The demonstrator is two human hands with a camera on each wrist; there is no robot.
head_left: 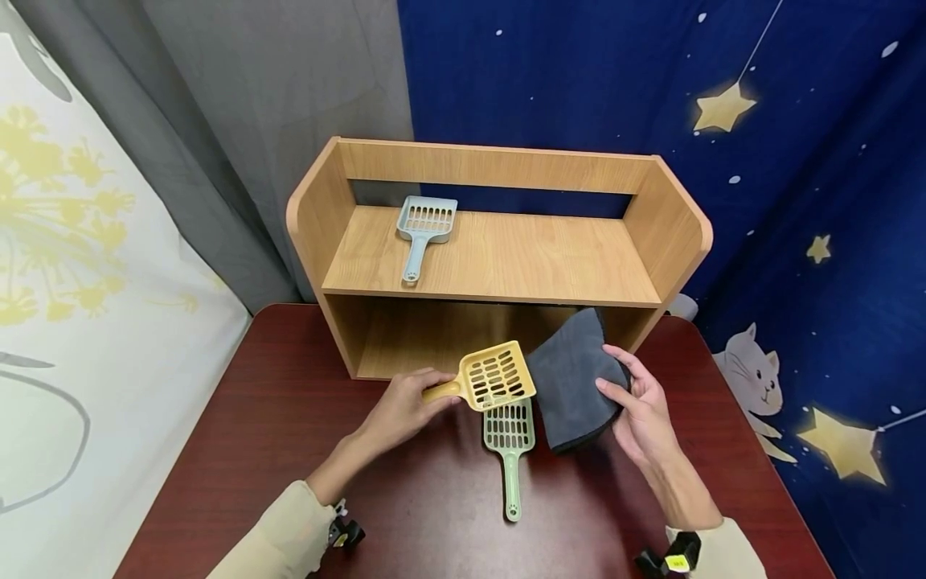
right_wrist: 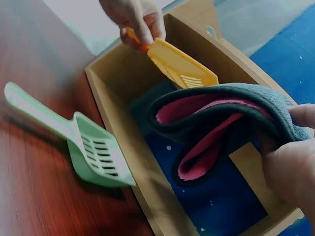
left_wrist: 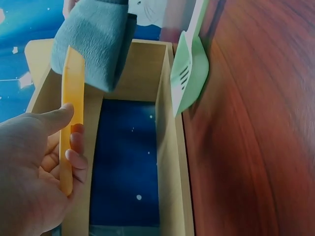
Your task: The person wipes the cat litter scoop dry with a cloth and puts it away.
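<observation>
Scoops (head_left: 499, 376): three, one in left fingers (head_left: 432, 378); one cloth (head_left: 573, 386) in right fingers (head_left: 616, 392).

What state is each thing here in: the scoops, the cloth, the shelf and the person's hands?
Yellow scoop: held by its handle, raised
Green scoop: lying on the table, not held
Blue-grey scoop: lying on the upper board, not held
Cloth: folded, pink inside showing, held
Wooden shelf: standing upright
Left grip: closed around the yellow handle
Right grip: pinching the cloth
</observation>
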